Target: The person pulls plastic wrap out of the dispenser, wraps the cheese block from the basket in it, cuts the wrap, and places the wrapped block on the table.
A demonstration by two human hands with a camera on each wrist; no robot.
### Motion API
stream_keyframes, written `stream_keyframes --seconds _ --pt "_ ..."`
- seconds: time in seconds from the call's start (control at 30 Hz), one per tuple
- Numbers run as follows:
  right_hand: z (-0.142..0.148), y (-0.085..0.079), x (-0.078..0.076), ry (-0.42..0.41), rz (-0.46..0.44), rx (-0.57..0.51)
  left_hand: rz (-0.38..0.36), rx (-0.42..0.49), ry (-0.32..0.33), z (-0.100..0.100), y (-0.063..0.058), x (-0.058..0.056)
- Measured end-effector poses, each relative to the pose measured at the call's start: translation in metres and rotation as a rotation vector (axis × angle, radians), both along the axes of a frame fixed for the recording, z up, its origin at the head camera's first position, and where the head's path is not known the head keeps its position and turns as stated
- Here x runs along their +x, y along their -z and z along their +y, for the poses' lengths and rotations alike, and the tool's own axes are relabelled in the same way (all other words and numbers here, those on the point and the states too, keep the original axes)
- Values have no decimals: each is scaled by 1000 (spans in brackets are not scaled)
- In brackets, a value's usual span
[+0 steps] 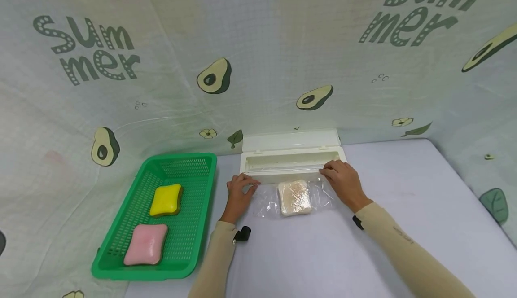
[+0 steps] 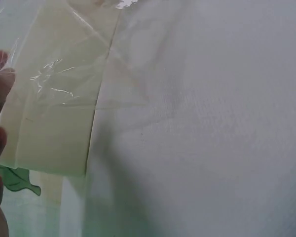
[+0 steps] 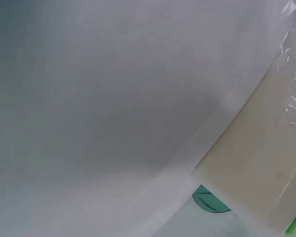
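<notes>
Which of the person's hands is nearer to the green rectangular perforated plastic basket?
Left. The left hand is to the basket's right, by the near left corner of the open white rectangular box; the right hand is farther right, at that box's other end.

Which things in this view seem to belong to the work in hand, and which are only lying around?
In the work, it seems:
- clear film
- left hand and right hand, at its edge
- white bread-shaped piece, with the film
- open white box

Probably lying about for now:
- green basket
- yellow piece and pink piece, inside it
</notes>
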State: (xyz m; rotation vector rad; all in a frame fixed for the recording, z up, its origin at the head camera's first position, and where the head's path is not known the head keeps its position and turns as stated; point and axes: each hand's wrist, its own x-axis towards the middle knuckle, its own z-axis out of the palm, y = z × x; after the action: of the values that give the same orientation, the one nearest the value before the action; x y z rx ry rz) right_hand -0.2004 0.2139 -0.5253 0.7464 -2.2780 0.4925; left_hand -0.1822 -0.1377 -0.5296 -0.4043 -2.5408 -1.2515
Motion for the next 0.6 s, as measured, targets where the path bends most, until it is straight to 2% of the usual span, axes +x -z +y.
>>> stream_keyframes --seconds 0.1,0.27,0.43,0.6 --pt "3 0 3 -49 33 23 -29 19 37 -3 3 0" --pt "12 -7 16 -114 28 162 -13 15 91 -11 8 1" --pt "24 -7 26 -184 30 284 -5 -54 94 -18 7 4" --pt "29 0 31 -254 50 376 -19 -199 76 -18 10 7"
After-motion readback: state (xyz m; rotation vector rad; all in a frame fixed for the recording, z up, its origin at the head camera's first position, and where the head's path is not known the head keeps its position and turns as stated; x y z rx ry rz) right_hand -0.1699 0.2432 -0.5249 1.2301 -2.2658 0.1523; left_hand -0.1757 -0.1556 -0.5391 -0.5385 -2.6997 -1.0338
